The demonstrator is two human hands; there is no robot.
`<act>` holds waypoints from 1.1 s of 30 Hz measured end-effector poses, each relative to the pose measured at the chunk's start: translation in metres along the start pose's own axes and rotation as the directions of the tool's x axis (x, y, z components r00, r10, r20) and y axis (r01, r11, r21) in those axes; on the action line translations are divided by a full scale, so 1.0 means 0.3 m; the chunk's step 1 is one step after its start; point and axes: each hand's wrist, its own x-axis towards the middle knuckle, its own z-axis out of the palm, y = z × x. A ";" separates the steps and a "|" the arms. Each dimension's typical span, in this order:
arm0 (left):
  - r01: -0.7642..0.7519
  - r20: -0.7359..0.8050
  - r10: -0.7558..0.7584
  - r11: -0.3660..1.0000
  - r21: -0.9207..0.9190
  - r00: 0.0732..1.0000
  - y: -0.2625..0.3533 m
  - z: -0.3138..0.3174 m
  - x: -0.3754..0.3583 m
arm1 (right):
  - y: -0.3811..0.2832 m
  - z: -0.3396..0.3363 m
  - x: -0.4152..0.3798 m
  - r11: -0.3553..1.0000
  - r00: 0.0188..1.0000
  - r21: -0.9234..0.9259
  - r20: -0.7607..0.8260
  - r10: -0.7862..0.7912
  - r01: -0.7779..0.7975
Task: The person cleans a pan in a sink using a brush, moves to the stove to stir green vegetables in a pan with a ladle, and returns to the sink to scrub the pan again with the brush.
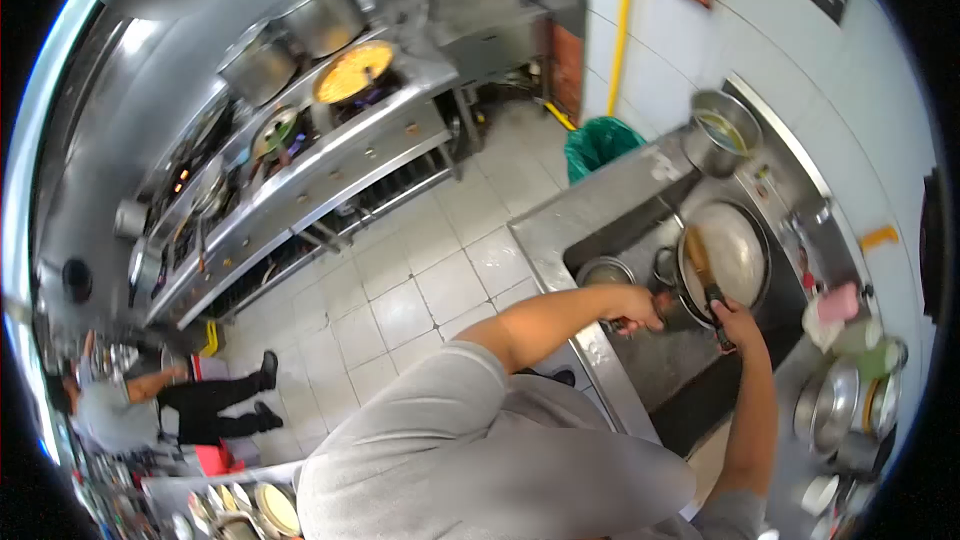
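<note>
My right hand (738,325) is closed around the dark handle of a brown, flat-bladed tool, which looks like a wooden spatula (698,255). The blade lies over a large round pan (768,260) with pale, cloudy contents, set inside the metal sink. Left of the pan's near edge, my left hand (632,308) is closed, and something dark and reddish shows at its fingers that I cannot make out. A small metal bowl (607,270) lies just beyond the left hand, with a small cup-like vessel (665,264) between it and the pan.
The steel sink (560,240) stands against a tiled wall. A tall pot (715,145) sits on its far corner, near a green-lined bin (600,145). Metal bowls (828,405) stand at right. Across the floor are a stove counter (400,140) and another person (120,410).
</note>
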 end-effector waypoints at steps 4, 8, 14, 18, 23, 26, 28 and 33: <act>-0.014 -0.046 0.015 1.000 0.027 0.999 0.005 0.006 -0.035 | 0.273 -0.112 -0.206 0.871 0.951 -0.482 -0.211 -0.225 0.099; -0.039 -0.223 0.154 0.893 0.449 0.963 0.115 0.062 -0.206 | 0.569 -0.085 -0.500 0.912 0.795 -0.398 -0.584 -0.165 -0.103; 0.218 -0.376 0.386 0.394 0.893 0.843 0.099 -0.007 -0.349 | 0.814 0.247 -0.769 0.964 0.460 0.226 -0.848 0.264 -0.138; 0.267 -0.388 0.457 0.307 0.914 0.800 0.092 -0.014 -0.402 | 0.894 0.404 -0.823 0.939 0.429 0.320 -0.836 0.342 -0.125; 0.117 -0.428 0.366 0.633 0.765 0.826 0.032 0.023 -0.310 | 0.876 0.393 -0.820 0.927 0.457 0.306 -0.807 0.374 -0.219; -0.064 -0.349 0.325 0.806 0.588 0.879 -0.012 0.049 -0.234 | 0.884 0.390 -0.821 0.914 0.513 0.306 -0.758 0.403 -0.266; -0.073 -0.279 0.143 0.966 0.247 0.949 0.006 0.083 -0.207 | 0.846 0.388 -0.814 0.921 0.552 0.270 -0.740 0.385 -0.281; -0.189 -0.128 0.196 0.980 0.066 0.972 -0.056 0.100 -0.111 | 0.672 0.356 -0.756 0.939 0.373 -0.051 -0.924 0.084 -0.339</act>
